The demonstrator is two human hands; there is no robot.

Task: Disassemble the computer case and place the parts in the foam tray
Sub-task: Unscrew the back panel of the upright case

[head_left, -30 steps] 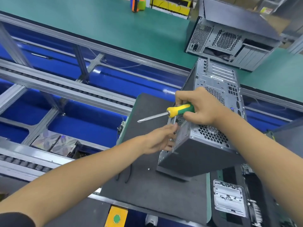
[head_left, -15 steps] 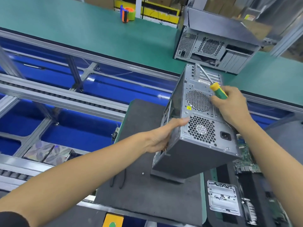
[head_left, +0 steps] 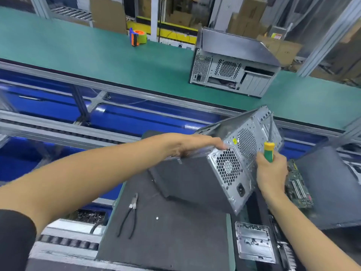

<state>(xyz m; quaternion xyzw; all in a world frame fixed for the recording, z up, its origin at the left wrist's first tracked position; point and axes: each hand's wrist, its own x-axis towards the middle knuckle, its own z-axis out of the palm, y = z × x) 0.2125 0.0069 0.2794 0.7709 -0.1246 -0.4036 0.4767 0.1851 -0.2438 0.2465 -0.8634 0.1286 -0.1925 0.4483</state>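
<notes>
Right now the computer case (head_left: 205,173) is sitting tilted on the dark foam mat (head_left: 166,241), its perforated rear panel facing the camera. The left hand (head_left: 197,144) is lying flat along the case's upper left edge, fingers straight and pressed together. The right hand (head_left: 270,173) is gripping a green-and-yellow screwdriver (head_left: 269,151) against the case's right side, shaft pointing up across the rear panel. Pliers (head_left: 130,216) are lying on the mat left of the case, apart from it. A circuit board (head_left: 297,184) is lying just right of the case, and a second case (head_left: 234,69) is standing well behind it on the green bench (head_left: 97,55).
</notes>
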